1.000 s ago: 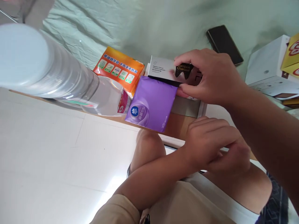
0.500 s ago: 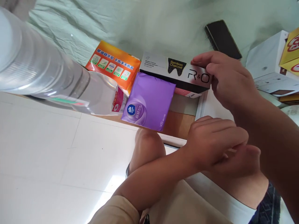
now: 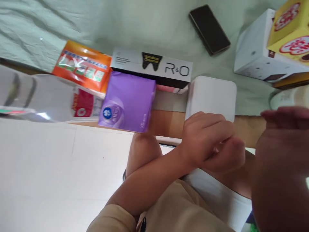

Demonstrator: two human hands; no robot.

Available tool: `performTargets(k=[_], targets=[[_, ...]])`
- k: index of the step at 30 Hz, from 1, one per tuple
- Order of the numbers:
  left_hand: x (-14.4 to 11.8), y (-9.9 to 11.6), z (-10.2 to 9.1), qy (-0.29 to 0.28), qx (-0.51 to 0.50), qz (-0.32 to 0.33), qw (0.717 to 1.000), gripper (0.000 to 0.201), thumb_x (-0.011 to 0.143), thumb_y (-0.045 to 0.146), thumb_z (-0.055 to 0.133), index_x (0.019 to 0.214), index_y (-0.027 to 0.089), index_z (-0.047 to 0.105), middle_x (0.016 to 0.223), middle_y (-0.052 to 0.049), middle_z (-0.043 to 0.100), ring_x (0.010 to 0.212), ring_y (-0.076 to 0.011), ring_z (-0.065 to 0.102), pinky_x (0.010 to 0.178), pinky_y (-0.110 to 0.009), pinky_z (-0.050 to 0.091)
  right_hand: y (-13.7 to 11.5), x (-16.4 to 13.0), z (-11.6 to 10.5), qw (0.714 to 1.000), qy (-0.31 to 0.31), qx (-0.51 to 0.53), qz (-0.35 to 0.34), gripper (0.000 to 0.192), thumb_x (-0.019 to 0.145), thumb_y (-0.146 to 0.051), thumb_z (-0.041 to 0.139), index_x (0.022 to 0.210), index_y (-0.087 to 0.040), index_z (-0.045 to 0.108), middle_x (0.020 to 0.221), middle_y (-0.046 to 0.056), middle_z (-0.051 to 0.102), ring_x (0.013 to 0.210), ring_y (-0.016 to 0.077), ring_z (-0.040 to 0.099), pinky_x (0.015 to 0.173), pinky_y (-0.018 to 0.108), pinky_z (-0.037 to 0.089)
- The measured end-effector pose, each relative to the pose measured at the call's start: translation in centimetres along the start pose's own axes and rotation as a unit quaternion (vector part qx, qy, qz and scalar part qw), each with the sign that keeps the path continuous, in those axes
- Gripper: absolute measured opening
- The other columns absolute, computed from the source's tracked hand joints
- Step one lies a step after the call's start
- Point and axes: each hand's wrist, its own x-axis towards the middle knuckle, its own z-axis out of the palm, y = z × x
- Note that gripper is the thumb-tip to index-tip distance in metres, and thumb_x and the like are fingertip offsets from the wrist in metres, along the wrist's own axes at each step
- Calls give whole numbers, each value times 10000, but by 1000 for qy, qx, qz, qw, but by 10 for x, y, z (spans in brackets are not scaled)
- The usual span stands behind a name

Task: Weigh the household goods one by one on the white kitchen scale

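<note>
Toothpaste box [image 3: 154, 66] now released, right hand [image 3: 285, 129] withdrawn, blurred, seemingly empty; left hand [image 3: 207, 141] loosely curled, unchanged.

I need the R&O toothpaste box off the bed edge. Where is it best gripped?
Probably the right end of the toothpaste box, from the right: it lies flat and long, that end juts free, while the purple tissue pack crowds its near left side and the orange soap pack its left end.

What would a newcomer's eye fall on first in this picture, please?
Probably the purple pack at the edge of the green sheet, with the orange pack to its left and the toothpaste box behind it. Next, the left hand, loosely curled at centre, and the blurred right hand at the right edge.
</note>
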Motion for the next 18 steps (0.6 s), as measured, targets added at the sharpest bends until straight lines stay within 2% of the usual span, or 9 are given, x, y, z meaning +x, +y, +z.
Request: performTargets(k=[1,4,6,9,12,14,18], targets=[[-2,1,8,9,-3,12,1000,325,882,223,367,579,214,249,474,37,278,467,-99,235,506,-316,219,11,-5,-23,998,62,-24,9,228,588,-413,595,725,-249,673,708,41,623,657,197,641,700,470,510],[-14,7,37,12,-22,71,997,362,916,281,332,570,218,245,488,31,276,462,-109,250,535,-336,215,39,-13,-85,980,161,-113,24,152,514,-291,563,639,-216,607,608,40,557,583,188,571,710,502,484],[-28,10,57,-36,-49,105,993,381,935,302,341,565,216,313,509,29,307,477,-111,297,545,-333,233,48,-14,-120,968,189,-163,17,197,491,-235,567,679,-205,616,664,43,588,629,174,571,789,523,494],[-52,11,88,-123,-83,110,983,362,941,285,391,589,206,408,530,32,367,502,-107,337,552,-316,261,51,-11,-163,950,209,-232,4,327,506,-223,568,829,-214,620,873,55,638,810,191,625,911,523,499],[-76,7,116,-188,-87,105,973,383,951,295,399,581,200,397,528,34,390,495,-106,333,549,-309,254,52,-1,-193,928,214,-306,4,485,486,-198,586,970,-230,601,1157,78,624,1099,236,623,1010,517,471],[-87,4,129,-231,-82,108,964,387,955,303,405,583,197,394,523,36,397,494,-106,340,549,-305,256,56,8,-205,915,202,-349,20,606,483,-196,635,1085,-247,584,1305,80,585,1222,256,584,1053,525,452],[-95,-2,137,-291,-80,101,948,328,924,268,419,605,198,388,530,39,410,496,-107,335,557,-300,264,75,28,-217,897,142,-417,44,746,524,-285,697,1246,-262,512,1373,74,572,1207,259,600,1001,534,495]])
